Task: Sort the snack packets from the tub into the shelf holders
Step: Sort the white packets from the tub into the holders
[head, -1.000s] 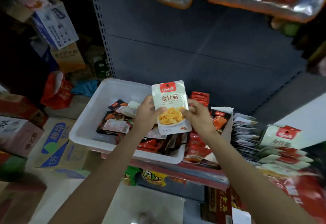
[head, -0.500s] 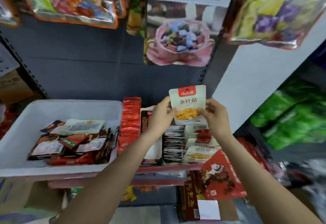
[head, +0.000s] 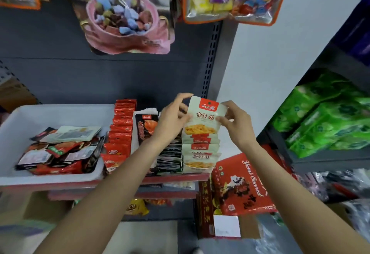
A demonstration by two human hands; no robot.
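Both hands hold a white snack packet [head: 204,118] with a red label and a picture of yellow strips. My left hand [head: 172,120] grips its left edge and my right hand [head: 237,123] pinches its right edge. The packet stands upright at the back of a row of matching white packets [head: 200,153] in a shelf holder. The white tub [head: 58,113] sits on the shelf at the left, holding several red, black and white packets [head: 60,149].
Rows of red packets [head: 120,131], dark packets [head: 145,127] and black packets [head: 169,159] fill holders between tub and white row. Large candy bags [head: 126,21] hang above. A red box [head: 240,185] stands below right. Green packs [head: 324,117] fill the right-hand shelf.
The hands carried the white packet from above the tub rightward and lowered it to the back of the matching white row. The view has swung right.
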